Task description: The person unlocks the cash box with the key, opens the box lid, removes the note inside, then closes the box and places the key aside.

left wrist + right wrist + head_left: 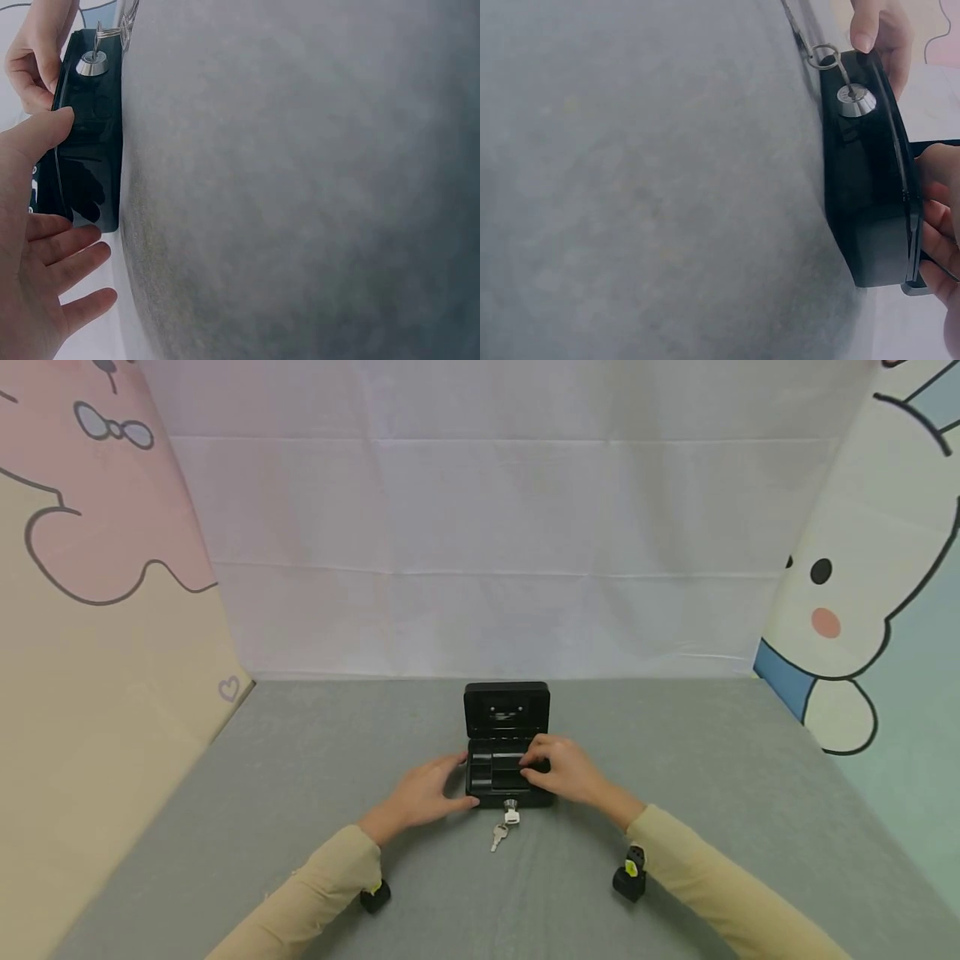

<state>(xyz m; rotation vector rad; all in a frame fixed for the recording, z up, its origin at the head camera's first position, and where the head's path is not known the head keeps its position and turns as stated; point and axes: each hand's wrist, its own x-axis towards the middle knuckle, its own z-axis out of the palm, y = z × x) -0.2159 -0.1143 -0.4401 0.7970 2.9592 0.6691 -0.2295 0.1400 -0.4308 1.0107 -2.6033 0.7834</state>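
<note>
A small black cash box (510,799) stands on the table with its lid (507,710) raised at the back. Inside lies a black tray (482,770) with compartments. A key (512,817) sits in the front lock (92,64), and a second key (498,837) hangs from its ring (824,57). My left hand (426,792) rests along the box's left side, thumb at the front corner, other fingers spread in the left wrist view. Over the tray's right part, my right hand (567,767) has bent fingers, thumb and index close together; I cannot tell whether they pinch anything.
Grey cloth covers the table (337,727) around the box. Behind it hangs a white sheet (480,510), and printed cartoon panels (127,635) flank both sides. Each wrist carries a small black camera (630,878).
</note>
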